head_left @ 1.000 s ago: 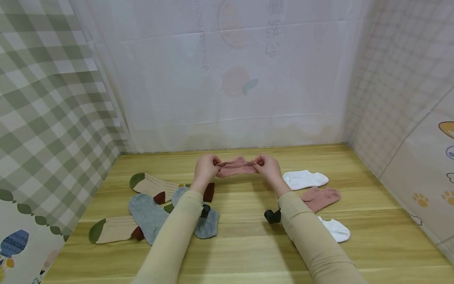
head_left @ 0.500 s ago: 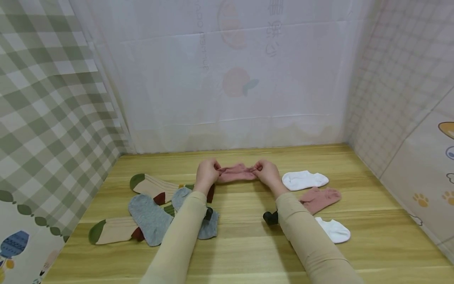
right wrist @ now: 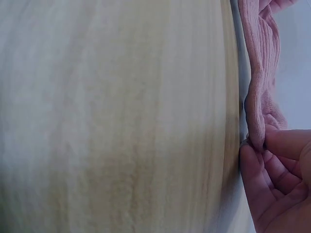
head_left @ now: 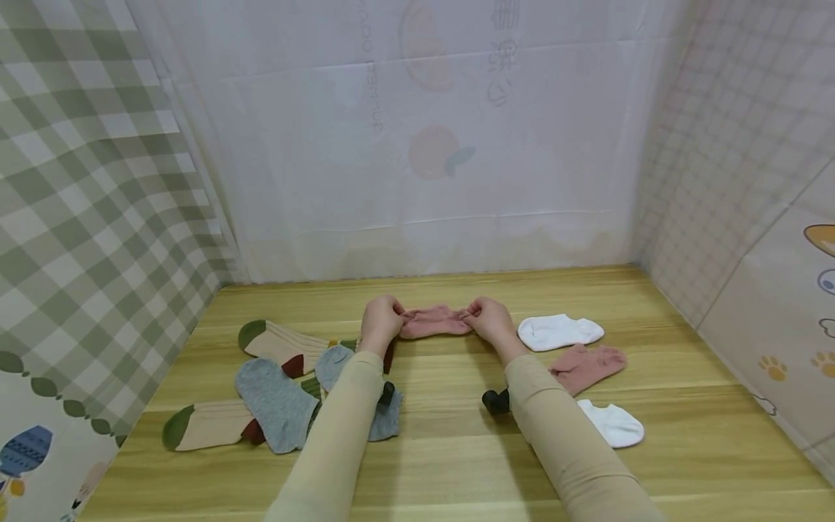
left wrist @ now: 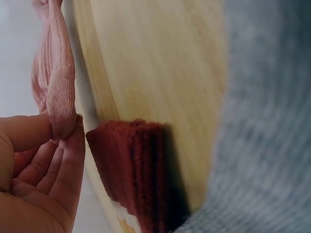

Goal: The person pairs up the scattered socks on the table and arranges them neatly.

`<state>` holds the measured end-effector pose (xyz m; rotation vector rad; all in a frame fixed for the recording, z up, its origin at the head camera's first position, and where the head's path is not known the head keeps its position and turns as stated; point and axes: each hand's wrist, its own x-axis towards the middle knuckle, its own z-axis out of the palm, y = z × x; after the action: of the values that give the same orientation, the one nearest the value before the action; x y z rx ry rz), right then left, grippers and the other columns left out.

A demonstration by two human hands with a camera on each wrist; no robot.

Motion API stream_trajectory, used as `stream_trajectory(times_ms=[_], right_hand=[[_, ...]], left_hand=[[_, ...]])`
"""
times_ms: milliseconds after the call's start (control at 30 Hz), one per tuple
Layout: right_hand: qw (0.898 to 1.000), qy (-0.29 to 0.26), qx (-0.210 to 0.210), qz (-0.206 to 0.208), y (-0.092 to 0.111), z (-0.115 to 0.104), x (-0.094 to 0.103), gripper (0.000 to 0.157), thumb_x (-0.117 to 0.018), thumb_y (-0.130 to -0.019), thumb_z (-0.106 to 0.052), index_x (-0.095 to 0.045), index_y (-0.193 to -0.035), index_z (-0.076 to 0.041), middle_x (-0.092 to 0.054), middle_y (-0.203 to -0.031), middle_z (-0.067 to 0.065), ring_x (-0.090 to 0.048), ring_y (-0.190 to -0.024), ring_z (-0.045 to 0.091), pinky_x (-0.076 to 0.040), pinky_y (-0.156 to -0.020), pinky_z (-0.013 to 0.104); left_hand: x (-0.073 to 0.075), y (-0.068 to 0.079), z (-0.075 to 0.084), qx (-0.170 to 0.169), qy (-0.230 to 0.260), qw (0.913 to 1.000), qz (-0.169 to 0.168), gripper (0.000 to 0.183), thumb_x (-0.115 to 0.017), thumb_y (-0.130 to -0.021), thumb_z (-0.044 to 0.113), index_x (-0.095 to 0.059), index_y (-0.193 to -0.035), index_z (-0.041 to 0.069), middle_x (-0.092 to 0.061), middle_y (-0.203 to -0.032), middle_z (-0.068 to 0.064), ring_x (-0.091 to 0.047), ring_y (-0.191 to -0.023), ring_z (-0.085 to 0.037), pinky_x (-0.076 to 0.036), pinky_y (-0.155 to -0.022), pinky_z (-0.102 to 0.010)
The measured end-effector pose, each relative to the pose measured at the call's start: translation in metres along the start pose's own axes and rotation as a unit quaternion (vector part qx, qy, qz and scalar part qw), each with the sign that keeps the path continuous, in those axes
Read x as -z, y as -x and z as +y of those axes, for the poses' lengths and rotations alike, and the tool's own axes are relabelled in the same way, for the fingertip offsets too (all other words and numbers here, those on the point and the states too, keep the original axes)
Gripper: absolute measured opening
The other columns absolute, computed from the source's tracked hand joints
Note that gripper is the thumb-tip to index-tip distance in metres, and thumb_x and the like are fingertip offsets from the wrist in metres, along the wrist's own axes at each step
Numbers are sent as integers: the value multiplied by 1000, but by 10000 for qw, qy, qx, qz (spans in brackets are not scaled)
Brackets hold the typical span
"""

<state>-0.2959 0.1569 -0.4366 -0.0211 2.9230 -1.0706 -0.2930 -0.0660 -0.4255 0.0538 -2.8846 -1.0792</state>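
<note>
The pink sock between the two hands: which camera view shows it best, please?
The head view: it shows the held pink sock across its span, from the left hand to the right hand. Each wrist view shows ribbed fabric closer and that hand's pinch, but the sock runs off the top edge.

Pink sock point(head_left: 435, 323) — ribbed, pinched at both sides, spread sideways

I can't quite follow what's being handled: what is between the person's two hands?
A pink sock: the left hand pinches one side of it, the right hand the other. The head view shows this.
</note>
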Motion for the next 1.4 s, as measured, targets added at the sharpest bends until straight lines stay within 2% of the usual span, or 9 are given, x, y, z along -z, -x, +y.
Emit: stream_trajectory(times_ms=[467,667,800,1000,1200,1400], right_hand=[[10000,65,-1,-54,2,0,1,19,-67,-94,-16,-65,-101,2,-67,-101,15,-61,-97,32,-47,-89,44],[9997,109,1,-241,4,-3,5,23,-67,-94,-17,-65,-105,4,-67,-104,17,-61,-98,32,-48,-89,44],[9991,179,79,-369,5,-4,10,31,-66,-95,-20,-63,-112,6,-66,-109,20,-60,-102,34,-48,-91,46],[9984,219,181,-498,6,-2,17,41,-64,-96,-27,-59,-119,7,-64,-115,23,-59,-108,36,-46,-94,47],[9973,344,300,-576,7,-4,24,43,-62,-97,-29,-59,-124,5,-63,-118,23,-58,-112,38,-45,-97,49],[9960,506,447,-582,11,-9,29,41,-62,-98,-27,-59,-126,3,-63,-120,21,-58,-114,37,-44,-97,50]], left_hand=[[-3,1,-3,-13,94,9999,-55,10,-68,-90,2,-76,-94,3,-70,-97,-13,-64,-96,-33,-54,-83,-43],[-1,2,-3,-72,8,9999,-118,11,-66,-92,3,-75,-97,2,-70,-98,-13,-65,-95,-32,-54,-83,-43],[1,2,-2,-119,-245,9994,-204,15,-65,-94,6,-74,-105,2,-70,-105,-13,-64,-101,-32,-53,-86,-44],[6,5,5,-310,-871,9951,-341,25,-66,-95,15,-71,-117,4,-69,-114,-12,-64,-105,-30,-53,-88,-45],[8,9,13,-760,-1515,9851,-284,34,-69,-95,26,-69,-122,6,-69,-118,-10,-65,-106,-29,-53,-87,-44],[7,14,17,-1146,-1923,9745,-154,32,-66,-96,24,-69,-125,10,-69,-119,-8,-65,-107,-28,-52,-89,-44]])
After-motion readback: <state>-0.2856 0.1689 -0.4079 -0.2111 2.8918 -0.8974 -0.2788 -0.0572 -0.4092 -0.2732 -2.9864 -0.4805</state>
